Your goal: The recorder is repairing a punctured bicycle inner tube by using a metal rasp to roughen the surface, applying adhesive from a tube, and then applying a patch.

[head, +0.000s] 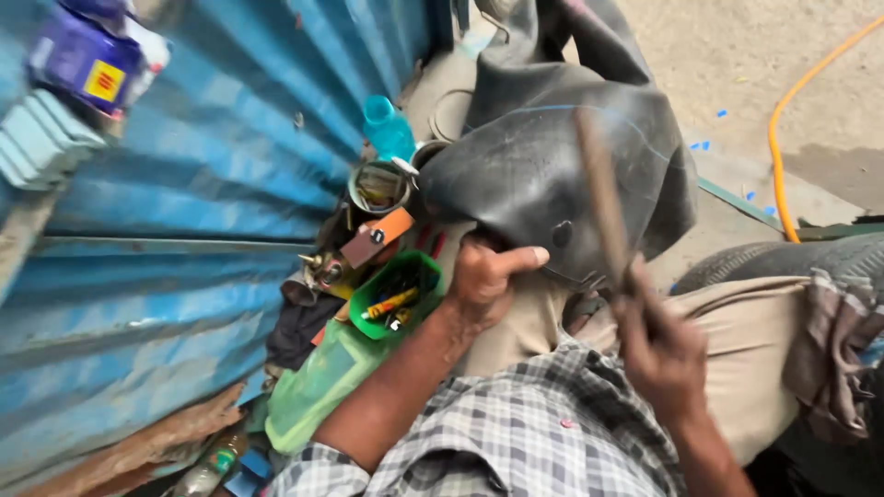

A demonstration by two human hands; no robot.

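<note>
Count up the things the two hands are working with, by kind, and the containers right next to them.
Black rubber inner tube: 1, gripped by the left hand
Wooden stick: 1, blurred, held in the right hand
Green tub: 1
Metal tin: 1
Teal bottle: 1
Total: 5

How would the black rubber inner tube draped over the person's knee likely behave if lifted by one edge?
The inner tube would probably sag and flop: it already lies in soft folds. It seems light for its bulk, being thin and deflated. The left hand presses on its edge, so its matte rubber likely grips rather than slips.
</note>
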